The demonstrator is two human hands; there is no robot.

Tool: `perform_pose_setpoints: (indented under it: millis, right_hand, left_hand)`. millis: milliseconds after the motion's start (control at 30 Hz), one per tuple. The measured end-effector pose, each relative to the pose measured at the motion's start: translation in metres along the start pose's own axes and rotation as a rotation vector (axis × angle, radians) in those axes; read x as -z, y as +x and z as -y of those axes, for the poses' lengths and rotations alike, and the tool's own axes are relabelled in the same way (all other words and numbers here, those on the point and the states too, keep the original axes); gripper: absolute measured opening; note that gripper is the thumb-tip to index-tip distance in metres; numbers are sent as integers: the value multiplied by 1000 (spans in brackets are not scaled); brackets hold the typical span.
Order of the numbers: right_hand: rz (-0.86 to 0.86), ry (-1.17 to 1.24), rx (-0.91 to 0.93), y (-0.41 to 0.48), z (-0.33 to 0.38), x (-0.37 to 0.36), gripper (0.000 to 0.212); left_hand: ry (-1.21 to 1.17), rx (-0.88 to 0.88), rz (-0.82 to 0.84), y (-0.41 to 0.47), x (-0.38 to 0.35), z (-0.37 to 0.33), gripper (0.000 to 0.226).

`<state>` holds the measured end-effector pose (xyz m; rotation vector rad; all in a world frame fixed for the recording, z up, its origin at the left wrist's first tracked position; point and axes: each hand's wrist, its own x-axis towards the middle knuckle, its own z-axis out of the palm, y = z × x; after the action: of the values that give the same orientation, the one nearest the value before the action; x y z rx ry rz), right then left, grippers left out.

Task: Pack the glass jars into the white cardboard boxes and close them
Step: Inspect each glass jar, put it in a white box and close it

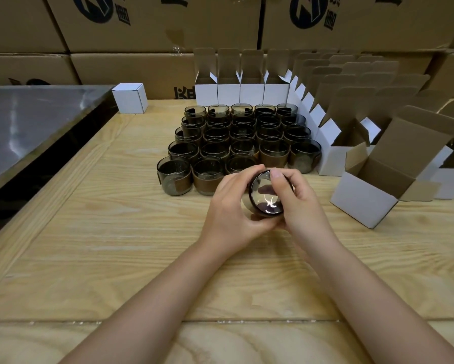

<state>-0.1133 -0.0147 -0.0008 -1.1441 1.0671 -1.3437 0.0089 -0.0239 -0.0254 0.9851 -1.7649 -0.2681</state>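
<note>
Head view: the left hand and right hand both curl round one glass jar, tipped with a round end toward the camera, above the counter just before the block of jars. I'd say steady it upright, then lower it squarely into the nearest open white box at right

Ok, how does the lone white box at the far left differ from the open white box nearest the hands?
The far-left box is closed, showing only white; the near box is open, its lid flap raised and brown inside exposed. The far-left box stands alone beside the steel surface; the near box sits next to other open boxes at the right. Both are white cardboard and stand on the wooden table.
</note>
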Motion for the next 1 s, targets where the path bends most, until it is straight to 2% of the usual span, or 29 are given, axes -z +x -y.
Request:
perform_pose_setpoints:
  millis: [167, 300, 433, 500, 633, 733, 867, 1000]
  right_hand:
    - [-24, -176, 94, -1, -6, -2, 61]
    - [-11, -339, 141, -1, -8, 2, 70]
    - [21, -369, 154, -2, -4, 4, 73]
    - [68, -321, 111, -2, 0, 4, 69]
    - [90, 6, -188, 1, 11, 10, 71]
    - [186, 85, -294, 1, 10, 14, 63]
    - [191, 140, -298, 1, 7, 9, 61]
    - [74, 102, -124, 3, 6, 5, 65]
  left_hand:
    - [8, 22, 27, -4, -2, 0, 73]
    - [-23, 43, 28, -4, 0, 1, 75]
    - [-42, 51, 9, -3, 1, 0, 73]
    - [-77, 73, -37, -1, 1, -1, 72]
    - [-142, 14, -84, -1, 1, 2, 78]
    - [-159, -31, -96, -1, -1, 5, 80]
    - [-208, -14, -78, 1, -2, 9, 82]
    - [-290, 71, 31, -3, -5, 7, 91]
